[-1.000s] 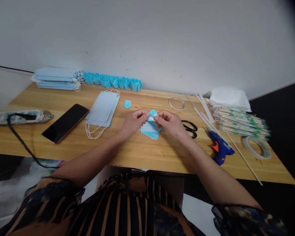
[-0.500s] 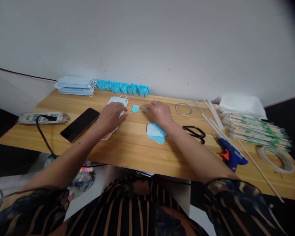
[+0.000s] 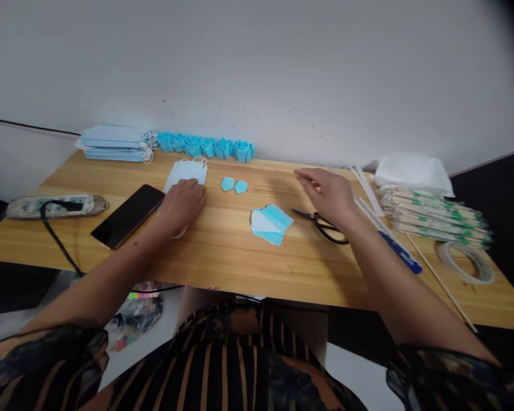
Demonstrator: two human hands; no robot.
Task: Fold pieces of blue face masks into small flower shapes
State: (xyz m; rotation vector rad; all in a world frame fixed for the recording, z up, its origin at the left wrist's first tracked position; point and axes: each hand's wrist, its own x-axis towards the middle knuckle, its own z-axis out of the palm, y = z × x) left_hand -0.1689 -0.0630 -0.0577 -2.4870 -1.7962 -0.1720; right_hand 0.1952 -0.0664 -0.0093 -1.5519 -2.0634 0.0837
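Note:
My left hand (image 3: pixel 183 202) lies palm down over a pale blue face mask (image 3: pixel 188 172), its fingers stretched and loosely apart. My right hand (image 3: pixel 329 195) is above the right half of the table, fingers and thumb bent but parted, with nothing visible between them. Just below it are black-handled scissors (image 3: pixel 329 229), partly covered by the hand. Between my hands lie two small blue cut pieces (image 3: pixel 227 184) side by side. Nearer me are larger blue and white cut mask pieces (image 3: pixel 270 224), overlapping. The thin tape roll is out of sight, in the right hand's area.
Folded blue flowers (image 3: pixel 205 146) line the wall beside stacked masks (image 3: pixel 113 142). A phone (image 3: pixel 128 216) and power strip (image 3: pixel 57 206) lie left. Right are a glue gun (image 3: pixel 400 251), partly hidden, packaged sticks (image 3: pixel 432 214), a wide tape roll (image 3: pixel 466 262) and a white bag (image 3: pixel 413 174).
The right hand has moved right, away from the small pieces; a second one now lies beside the first. The left hand has drawn back over the mask. The view has shifted slightly.

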